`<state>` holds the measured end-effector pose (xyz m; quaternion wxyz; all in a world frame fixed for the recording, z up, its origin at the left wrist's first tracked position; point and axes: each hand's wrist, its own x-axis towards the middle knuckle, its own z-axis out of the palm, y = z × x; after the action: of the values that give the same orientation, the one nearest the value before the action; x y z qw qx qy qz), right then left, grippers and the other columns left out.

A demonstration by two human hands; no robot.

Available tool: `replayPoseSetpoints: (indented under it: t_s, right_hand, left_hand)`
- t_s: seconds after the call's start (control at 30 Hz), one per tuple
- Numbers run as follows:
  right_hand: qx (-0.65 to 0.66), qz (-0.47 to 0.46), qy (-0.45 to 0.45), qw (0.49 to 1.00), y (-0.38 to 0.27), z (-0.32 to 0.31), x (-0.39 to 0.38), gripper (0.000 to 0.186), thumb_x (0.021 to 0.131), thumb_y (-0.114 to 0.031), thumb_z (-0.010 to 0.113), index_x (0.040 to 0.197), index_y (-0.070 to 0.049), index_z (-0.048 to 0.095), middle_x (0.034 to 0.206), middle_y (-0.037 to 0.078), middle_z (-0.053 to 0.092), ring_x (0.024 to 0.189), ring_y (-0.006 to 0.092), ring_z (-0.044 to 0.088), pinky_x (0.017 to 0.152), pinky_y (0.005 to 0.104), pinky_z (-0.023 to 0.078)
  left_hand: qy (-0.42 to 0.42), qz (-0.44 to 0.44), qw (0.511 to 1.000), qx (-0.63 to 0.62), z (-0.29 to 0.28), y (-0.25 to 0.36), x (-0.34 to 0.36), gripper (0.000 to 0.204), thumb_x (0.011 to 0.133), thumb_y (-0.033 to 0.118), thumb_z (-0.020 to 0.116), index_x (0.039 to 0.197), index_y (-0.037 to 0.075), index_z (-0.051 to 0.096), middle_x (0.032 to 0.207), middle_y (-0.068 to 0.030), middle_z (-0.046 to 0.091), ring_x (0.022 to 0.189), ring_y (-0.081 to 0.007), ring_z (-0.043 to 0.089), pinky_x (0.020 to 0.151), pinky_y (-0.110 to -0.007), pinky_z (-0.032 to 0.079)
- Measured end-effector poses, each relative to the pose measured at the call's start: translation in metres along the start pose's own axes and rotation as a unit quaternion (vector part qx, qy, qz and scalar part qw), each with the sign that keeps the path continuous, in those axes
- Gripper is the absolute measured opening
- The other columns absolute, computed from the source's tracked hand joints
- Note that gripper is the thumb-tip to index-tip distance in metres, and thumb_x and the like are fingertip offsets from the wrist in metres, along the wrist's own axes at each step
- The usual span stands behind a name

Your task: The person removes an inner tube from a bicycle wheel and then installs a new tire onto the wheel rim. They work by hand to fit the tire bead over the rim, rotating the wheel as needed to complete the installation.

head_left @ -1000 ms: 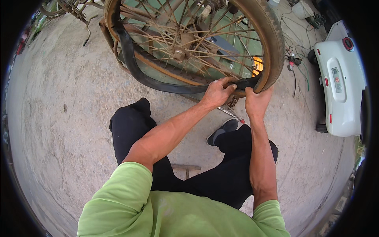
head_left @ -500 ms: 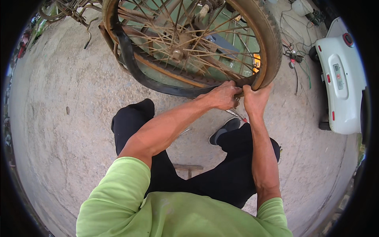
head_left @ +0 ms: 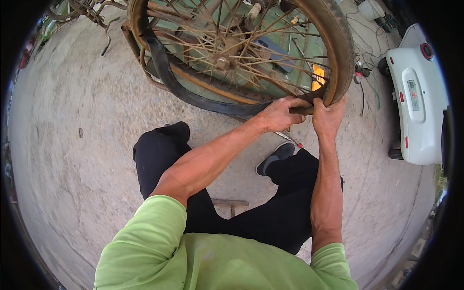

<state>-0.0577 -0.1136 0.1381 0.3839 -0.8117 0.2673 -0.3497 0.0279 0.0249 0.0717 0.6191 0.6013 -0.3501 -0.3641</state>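
A rusty spoked bicycle wheel [head_left: 223, 63] stands in front of me, with a knobbly tyre [head_left: 344, 43] on its right side. A black inner tube [head_left: 193, 99] hangs loose outside the rim along the left and lower side. My left hand [head_left: 282, 115] is closed round the tube at the lower right of the wheel, thumb below and fingers above. Right beside it, my right hand [head_left: 328, 118] grips the tyre where the tube runs in; its fingertips are partly hidden behind the tyre.
Behind the spokes lie a green surface [head_left: 285, 36] and a yellow object [head_left: 317, 77]. A red-tipped metal tool [head_left: 289, 138] is on the ground near my shoe [head_left: 275, 157]. Cables [head_left: 367, 58] and a white toy-like car [head_left: 419, 96] are at right; a bicycle part [head_left: 96, 14] is far left.
Both hands have shifted a little to the right, together with the wheel and tube. My left thumb and fingers now reach further along the tube toward my right hand.
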Motion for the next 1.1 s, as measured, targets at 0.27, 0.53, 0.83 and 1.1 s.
replayPoseSetpoints:
  t_s: [0.27,0.53,0.83,1.1]
  right_hand:
    - [0.029,-0.017,0.047,0.998,-0.002,0.017,-0.01,0.049,0.087,-0.014,0.081,0.126,0.004,0.058,0.11,0.017,0.067,0.104,0.0284,0.067,0.095,0.0415,0.053]
    - [0.033,0.018,0.041,0.998,0.009,0.018,-0.01,0.041,0.091,-0.013,0.078,0.123,0.004,0.059,0.11,0.017,0.066,0.104,0.0284,0.065,0.097,0.0423,0.051]
    - [0.043,0.028,0.02,0.998,0.013,0.009,-0.005,0.037,0.088,-0.005,0.073,0.12,0.002,0.057,0.107,0.015,0.065,0.1,0.0277,0.064,0.095,0.0409,0.051]
    - [0.04,0.022,-0.008,0.999,0.009,0.003,-0.003,0.04,0.087,-0.004,0.071,0.123,0.003,0.057,0.109,0.014,0.065,0.101,0.0257,0.064,0.095,0.0389,0.052]
  left_hand:
    - [0.063,0.082,0.971,0.217,0.019,-0.008,0.015,0.048,0.088,0.019,0.076,0.131,-0.002,0.07,0.128,-0.0229,0.067,0.115,-0.0419,0.065,0.106,-0.047,0.053]
    - [0.054,-0.011,0.912,-0.406,0.006,-0.007,0.004,0.03,0.1,0.009,0.073,0.128,-0.001,0.071,0.115,-0.0135,0.075,0.107,-0.0222,0.076,0.095,-0.038,0.062]
    - [0.158,-0.153,0.952,-0.215,0.019,-0.033,-0.019,0.04,0.105,0.018,0.075,0.141,0.002,0.065,0.099,-0.0079,0.08,0.085,-0.0124,0.075,0.069,-0.03,0.056]
    - [0.193,0.01,0.979,0.07,-0.004,-0.065,-0.002,0.034,0.109,0.021,0.068,0.134,-0.002,0.066,0.107,-0.0169,0.079,0.096,-0.0225,0.076,0.088,-0.038,0.059]
